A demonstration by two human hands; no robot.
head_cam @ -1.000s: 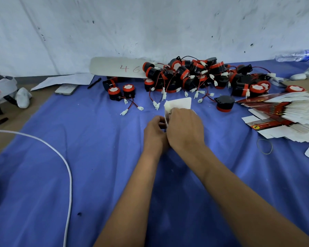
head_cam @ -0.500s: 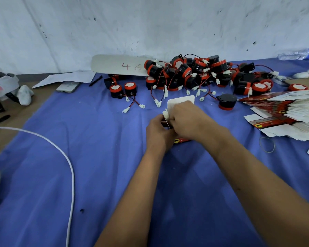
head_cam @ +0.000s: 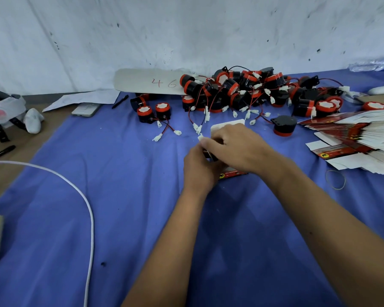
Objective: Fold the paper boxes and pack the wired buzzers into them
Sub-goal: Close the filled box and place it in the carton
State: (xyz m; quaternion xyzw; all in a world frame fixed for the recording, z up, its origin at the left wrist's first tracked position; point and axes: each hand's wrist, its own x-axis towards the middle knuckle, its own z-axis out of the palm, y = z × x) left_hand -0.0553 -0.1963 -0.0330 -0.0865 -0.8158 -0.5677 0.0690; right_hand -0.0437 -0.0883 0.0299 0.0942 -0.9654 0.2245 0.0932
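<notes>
Both hands curl round one paper box [head_cam: 227, 126] at centre — left hand [head_cam: 200, 167] gripping its 9 o'clock side, right hand [head_cam: 237, 147] covering it; white flap pokes out at 12 o'clock.

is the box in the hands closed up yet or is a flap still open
Still open: the box's white top flap sticks up past the right hand, while the left hand holds it too.

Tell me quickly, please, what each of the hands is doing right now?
Left hand: closed, gripping the paper box from the left.
Right hand: closed, fingers curled over the same box from above.
</notes>
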